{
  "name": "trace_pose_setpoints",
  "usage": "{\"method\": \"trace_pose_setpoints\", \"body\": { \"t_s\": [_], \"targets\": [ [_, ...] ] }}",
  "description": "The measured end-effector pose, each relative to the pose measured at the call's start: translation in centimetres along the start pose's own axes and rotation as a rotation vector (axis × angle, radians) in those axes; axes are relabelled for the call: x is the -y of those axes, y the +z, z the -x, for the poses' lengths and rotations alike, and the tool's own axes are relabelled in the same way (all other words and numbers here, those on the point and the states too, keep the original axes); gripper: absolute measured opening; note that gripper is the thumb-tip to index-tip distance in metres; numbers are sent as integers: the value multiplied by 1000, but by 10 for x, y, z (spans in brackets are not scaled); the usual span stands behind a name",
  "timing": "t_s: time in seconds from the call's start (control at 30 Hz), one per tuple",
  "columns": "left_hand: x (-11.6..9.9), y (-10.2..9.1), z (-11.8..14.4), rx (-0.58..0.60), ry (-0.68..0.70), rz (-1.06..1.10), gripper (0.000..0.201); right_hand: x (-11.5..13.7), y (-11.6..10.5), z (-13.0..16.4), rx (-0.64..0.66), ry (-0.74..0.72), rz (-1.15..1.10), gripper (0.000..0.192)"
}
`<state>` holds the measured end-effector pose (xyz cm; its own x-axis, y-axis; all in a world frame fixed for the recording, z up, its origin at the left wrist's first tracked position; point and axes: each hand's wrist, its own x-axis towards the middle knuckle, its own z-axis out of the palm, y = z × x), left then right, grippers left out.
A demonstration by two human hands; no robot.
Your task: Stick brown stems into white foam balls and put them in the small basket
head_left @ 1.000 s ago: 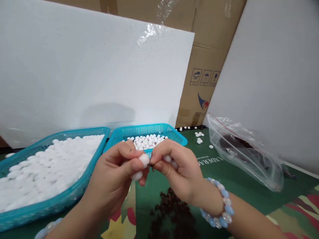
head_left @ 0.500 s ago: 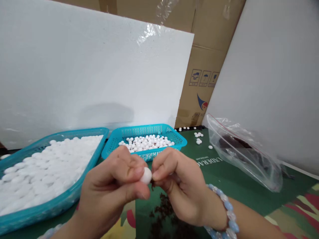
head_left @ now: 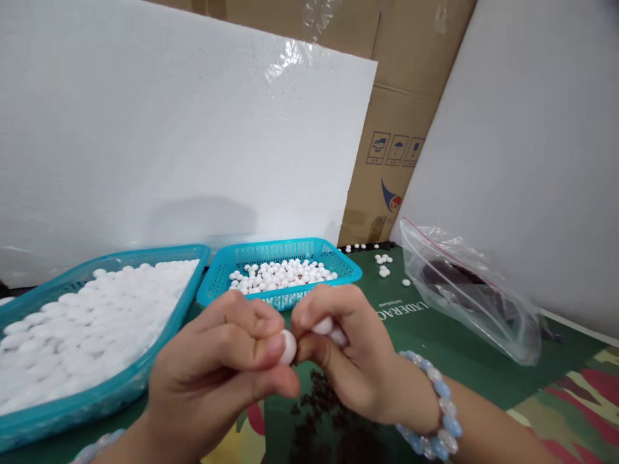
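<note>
So — LH (head_left: 220, 367) pinched opp. RH (head_left: 356, 354)

White at six o'clock, a gleaming white ball (head_left: 289, 348), with more white balls (head_left: 323, 326) at its two! Teal at eight, the big basket (head_left: 97, 403) showing white; teal again at seven, the smaller basket (head_left: 351, 274). The bench (head_left: 435, 354) runs green with white lettering, then blotches red, tan and green at four. Bracelet (head_left: 449, 407) at five: pale blue and clear (rather smart!). Brown cardboard (head_left: 411, 51) at one.
</note>
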<state>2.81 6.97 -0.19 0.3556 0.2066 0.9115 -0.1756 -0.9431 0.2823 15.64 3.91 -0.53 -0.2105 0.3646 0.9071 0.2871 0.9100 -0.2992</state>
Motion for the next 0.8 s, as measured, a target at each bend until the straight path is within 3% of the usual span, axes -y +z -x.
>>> {"method": "trace_pose_setpoints", "body": {
  "t_s": [0.13, 0.3, 0.43, 0.8],
  "targets": [
    [-1, -3, -3, 32, -65, -1, 6, -6, 0, -2, 90, -111, 80, 24],
    [2, 0, -8, 0, -174, 47, 17, -11, 2, -1, -66, -261, 190, 18],
    [2, 1, -7, -27, -257, 135, 19, -10, 1, -1, -116, -313, 267, 16],
    [-6, 0, -5, 24, -77, -138, 9, -7, 6, 4, -224, -279, 341, 16]
  ]
}}
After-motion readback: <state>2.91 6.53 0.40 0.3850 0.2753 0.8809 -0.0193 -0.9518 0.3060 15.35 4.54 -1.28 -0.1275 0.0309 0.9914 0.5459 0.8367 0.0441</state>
